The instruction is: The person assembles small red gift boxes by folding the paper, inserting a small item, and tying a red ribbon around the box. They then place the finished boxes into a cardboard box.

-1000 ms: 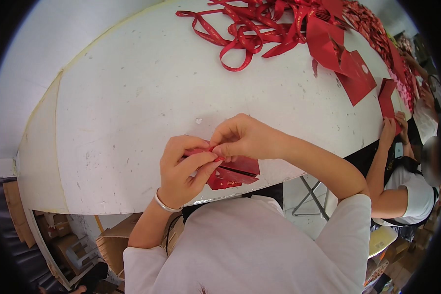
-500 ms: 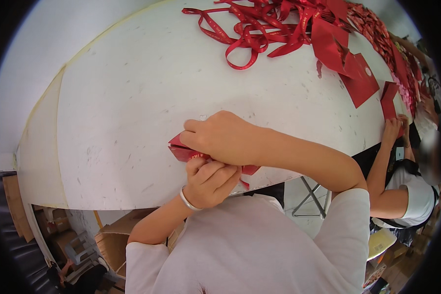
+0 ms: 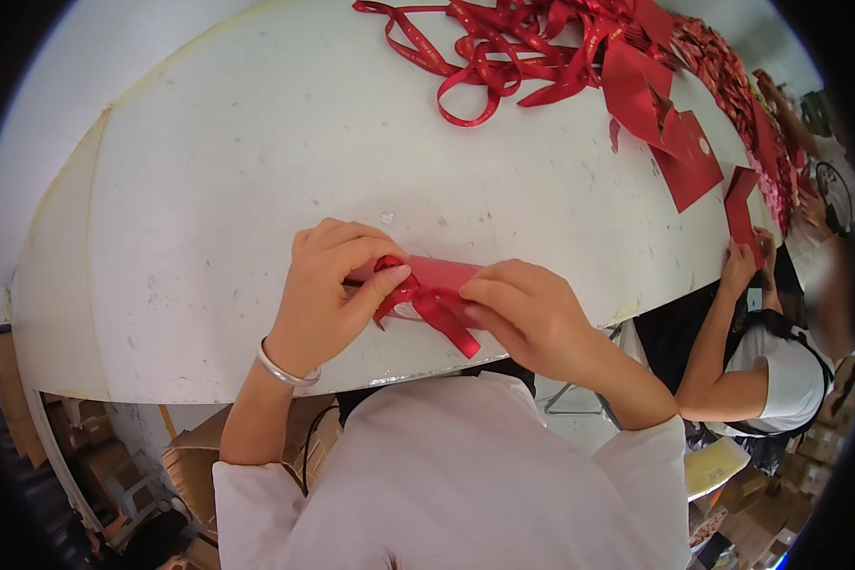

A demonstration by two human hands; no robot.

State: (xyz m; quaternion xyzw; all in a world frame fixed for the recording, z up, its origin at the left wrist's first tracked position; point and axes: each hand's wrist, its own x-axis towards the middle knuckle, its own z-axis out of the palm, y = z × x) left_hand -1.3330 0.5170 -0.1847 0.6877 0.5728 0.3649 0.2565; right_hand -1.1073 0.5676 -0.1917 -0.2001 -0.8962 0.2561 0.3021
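A small red box rests on the white table near its front edge. Red printed ribbon is tied round it in a bow or knot, and one tail hangs toward me. On the box's left side my left hand, with a silver bangle at its wrist, pinches a ribbon loop between thumb and fingers. From the right my right hand has its thumb and fingertips closed on the ribbon at the knot's other side. Its fingers partly cover the box's right end.
A tangle of red ribbons lies at the far side of the white table. Red folded cards sit to its right, before a heap of shiny red pieces. At the right a co-worker handles a red card. Cardboard boxes stand below left.
My hands were crossed over the box with the right on top. Now they are apart, left and right of it, and the ribbon knot shows between them.
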